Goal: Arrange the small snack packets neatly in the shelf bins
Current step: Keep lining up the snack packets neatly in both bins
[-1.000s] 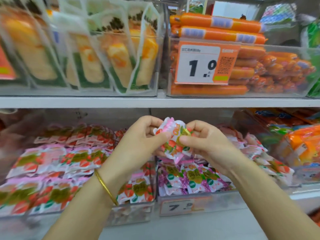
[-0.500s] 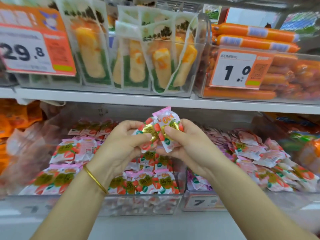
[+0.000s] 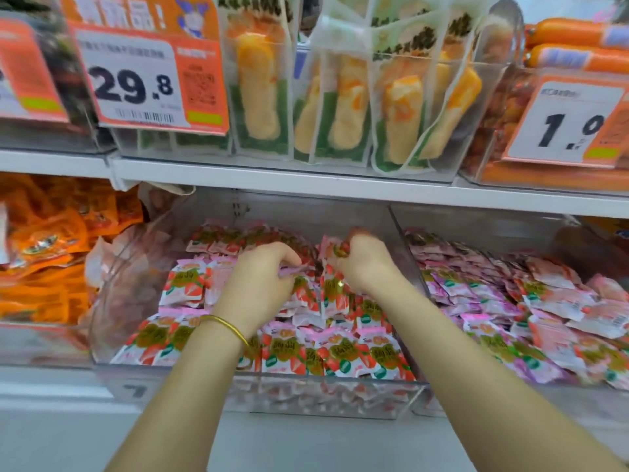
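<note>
Both hands lowered into bin (image 3: 258, 390), left hand (image 3: 260, 284) and right hand (image 3: 362, 264) clutching packets (image 3: 335, 248)

Above me, the 29.8 price tag (image 3: 144, 80) hangs on the upper shelf (image 3: 306, 185). Right of that tag stand my green-and-white pouches (image 3: 340, 97), then orange sausages (image 3: 575, 46) behind a 1.0 tag (image 3: 571, 126). Below the tag's left lie orange packets (image 3: 51, 253).

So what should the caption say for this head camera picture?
Both hands, left and right, tuck pink snack packets into a clear shelf bin.
</note>
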Tool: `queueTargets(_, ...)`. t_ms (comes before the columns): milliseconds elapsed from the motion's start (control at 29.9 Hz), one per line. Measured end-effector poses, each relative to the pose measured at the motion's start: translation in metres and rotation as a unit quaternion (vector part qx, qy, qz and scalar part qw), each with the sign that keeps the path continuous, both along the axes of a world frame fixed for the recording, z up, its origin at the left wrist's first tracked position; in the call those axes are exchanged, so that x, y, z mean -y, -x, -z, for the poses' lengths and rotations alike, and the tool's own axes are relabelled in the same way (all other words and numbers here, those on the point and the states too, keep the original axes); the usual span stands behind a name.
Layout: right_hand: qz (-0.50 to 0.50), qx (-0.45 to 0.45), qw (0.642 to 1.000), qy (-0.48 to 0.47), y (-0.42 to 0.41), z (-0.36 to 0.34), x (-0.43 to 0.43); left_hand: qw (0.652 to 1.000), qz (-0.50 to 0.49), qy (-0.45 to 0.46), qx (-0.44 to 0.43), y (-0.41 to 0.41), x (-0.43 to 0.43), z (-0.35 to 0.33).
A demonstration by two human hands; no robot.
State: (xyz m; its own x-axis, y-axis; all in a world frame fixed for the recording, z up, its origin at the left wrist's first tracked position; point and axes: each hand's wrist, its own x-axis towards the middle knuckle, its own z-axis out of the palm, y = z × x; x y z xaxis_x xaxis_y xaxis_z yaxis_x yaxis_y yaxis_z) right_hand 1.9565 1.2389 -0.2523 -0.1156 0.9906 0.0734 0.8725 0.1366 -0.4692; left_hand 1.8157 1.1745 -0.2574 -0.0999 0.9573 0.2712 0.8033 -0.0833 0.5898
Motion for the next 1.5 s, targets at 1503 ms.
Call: queueTargets(1503,0.170,0.125,0.971,-0.110,-0.248,-0.008,0.044,0.965,0.184,-0.187,-0.021,-0.161,-0.007,-0.017)
